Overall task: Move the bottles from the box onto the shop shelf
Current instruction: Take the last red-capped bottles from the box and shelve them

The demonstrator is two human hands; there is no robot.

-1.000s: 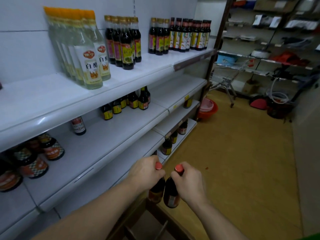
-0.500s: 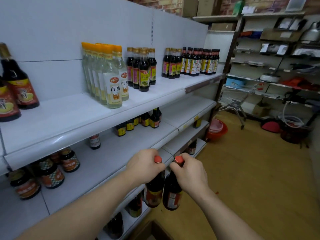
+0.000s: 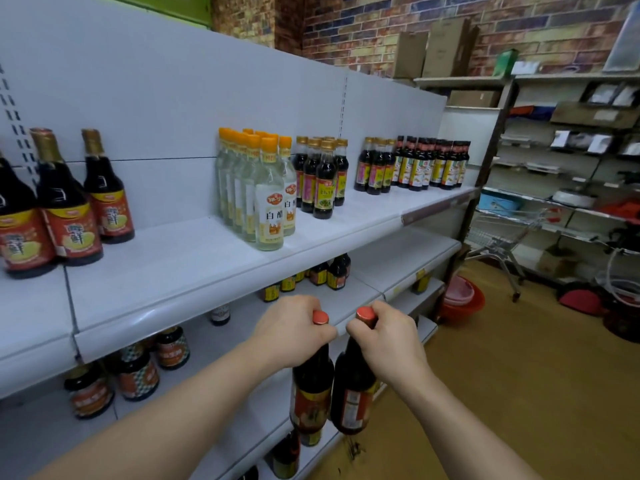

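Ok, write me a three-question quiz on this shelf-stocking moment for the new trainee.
1. True or false: the left hand grips the left dark bottle and the right hand grips the right dark bottle, each by the neck just under its red cap.
2. What colour are the caps of the clear bottles on the top shelf? A orange, B green, C blue.
3. Short answer: does either held bottle stand on a shelf yet?

Key: 1 true. 2 A. 3 No, both hang in the air in front of the lower shelves.
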